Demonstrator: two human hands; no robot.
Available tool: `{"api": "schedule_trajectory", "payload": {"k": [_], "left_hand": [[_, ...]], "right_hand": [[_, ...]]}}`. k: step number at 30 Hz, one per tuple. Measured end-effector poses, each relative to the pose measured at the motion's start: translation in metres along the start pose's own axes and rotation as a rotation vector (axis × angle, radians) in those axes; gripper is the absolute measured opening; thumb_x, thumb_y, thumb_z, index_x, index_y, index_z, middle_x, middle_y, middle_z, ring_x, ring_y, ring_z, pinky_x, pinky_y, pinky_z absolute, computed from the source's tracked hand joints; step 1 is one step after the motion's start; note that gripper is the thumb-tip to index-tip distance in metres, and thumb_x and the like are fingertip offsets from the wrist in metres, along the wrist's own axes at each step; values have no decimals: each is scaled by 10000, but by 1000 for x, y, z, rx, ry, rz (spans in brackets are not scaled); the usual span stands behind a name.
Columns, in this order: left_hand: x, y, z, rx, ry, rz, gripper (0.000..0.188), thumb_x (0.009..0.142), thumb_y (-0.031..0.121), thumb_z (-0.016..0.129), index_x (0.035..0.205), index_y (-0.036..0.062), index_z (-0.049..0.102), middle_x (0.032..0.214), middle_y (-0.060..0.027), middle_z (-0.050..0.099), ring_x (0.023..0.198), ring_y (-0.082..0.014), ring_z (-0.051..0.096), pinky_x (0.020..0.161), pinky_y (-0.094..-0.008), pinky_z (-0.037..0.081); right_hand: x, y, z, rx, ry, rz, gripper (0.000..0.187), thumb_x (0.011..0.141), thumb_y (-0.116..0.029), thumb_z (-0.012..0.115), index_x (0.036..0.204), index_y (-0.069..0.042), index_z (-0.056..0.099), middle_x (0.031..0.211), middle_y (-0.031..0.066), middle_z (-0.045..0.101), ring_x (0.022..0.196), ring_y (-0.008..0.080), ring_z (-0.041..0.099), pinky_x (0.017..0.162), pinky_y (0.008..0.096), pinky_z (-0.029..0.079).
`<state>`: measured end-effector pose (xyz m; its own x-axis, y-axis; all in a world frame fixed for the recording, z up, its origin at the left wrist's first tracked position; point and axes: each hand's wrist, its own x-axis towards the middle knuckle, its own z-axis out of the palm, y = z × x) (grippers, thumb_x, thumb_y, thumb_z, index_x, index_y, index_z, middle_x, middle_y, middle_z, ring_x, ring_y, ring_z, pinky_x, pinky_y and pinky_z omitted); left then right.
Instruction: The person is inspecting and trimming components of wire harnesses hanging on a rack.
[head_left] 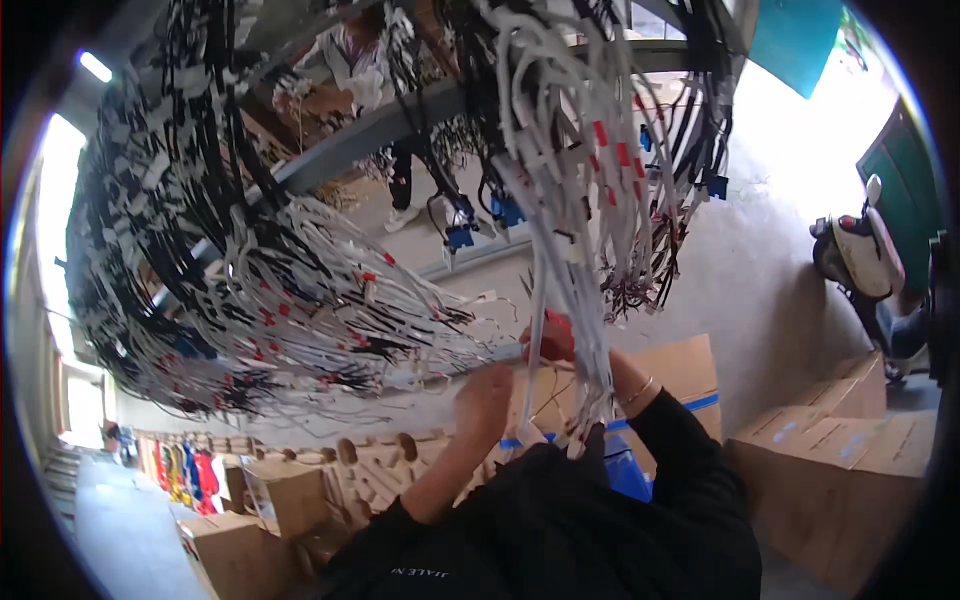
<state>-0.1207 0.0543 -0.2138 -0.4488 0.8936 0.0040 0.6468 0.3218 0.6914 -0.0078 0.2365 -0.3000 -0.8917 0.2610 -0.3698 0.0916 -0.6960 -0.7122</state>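
Left of the grey metal rack beam (400, 125), a dense fan of black and white cable harnesses (250, 300) is hanging, light, limp and tangle-prone by appearance. Below the beam, the left hand (483, 398) is closing its fingers around a thin white strand running out of that fan. The right hand (549, 340) is pinching the hanging white cable bundle (575, 250), red-taped and clipped; gripping at the taped sections looks safest. Further right, cardboard boxes (840, 450) are standing on the floor.
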Motion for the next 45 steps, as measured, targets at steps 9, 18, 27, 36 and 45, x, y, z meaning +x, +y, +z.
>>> {"api": "schedule_trajectory", "payload": {"k": [9, 18, 27, 36, 45], "left_hand": [[47, 86, -83, -592, 221, 150, 449, 993, 261, 417, 1333, -31, 427, 1292, -126, 499, 1181, -200, 472, 1011, -340, 337], [29, 110, -63, 22, 189, 254, 1209, 614, 418, 837, 1441, -46, 87, 1344, -290, 330, 1258, -388, 361, 976, -447, 377], [42, 84, -42, 20, 446, 274, 825, 742, 65, 688, 1402, -32, 203, 1082, -205, 560, 907, -293, 620, 787, -365, 489], [50, 54, -60, -550, 86, 97, 803, 709, 49, 738, 1363, -15, 277, 1106, -121, 553, 961, -173, 580, 827, -311, 479], [40, 64, -78, -794, -180, 13, 617, 680, 87, 746, 1219, 21, 453, 935, -63, 619, 862, -131, 599, 766, -280, 485]], "right_hand": [[33, 80, 88, 164, -35, -227, 288, 907, -256, 551, 1054, -10, 582, 906, 89, 640, 810, 194, 646, 763, 322, 519], [71, 93, 86, 318, -83, -397, 293, 912, -238, 511, 1071, -4, 587, 926, 90, 651, 813, 205, 651, 756, 327, 530], [127, 64, 98, 313, -88, -567, 306, 916, -219, 472, 1088, 3, 592, 946, 92, 662, 816, 215, 655, 748, 332, 540], [127, 55, 95, 125, -129, -436, 366, 942, -206, 363, 1171, -3, 564, 1053, 126, 643, 926, 244, 636, 857, 358, 522], [68, 22, 92, 364, -431, -160, 250, 856, -98, 555, 1064, 21, 623, 1013, 108, 661, 897, 183, 646, 784, 323, 523]]}}
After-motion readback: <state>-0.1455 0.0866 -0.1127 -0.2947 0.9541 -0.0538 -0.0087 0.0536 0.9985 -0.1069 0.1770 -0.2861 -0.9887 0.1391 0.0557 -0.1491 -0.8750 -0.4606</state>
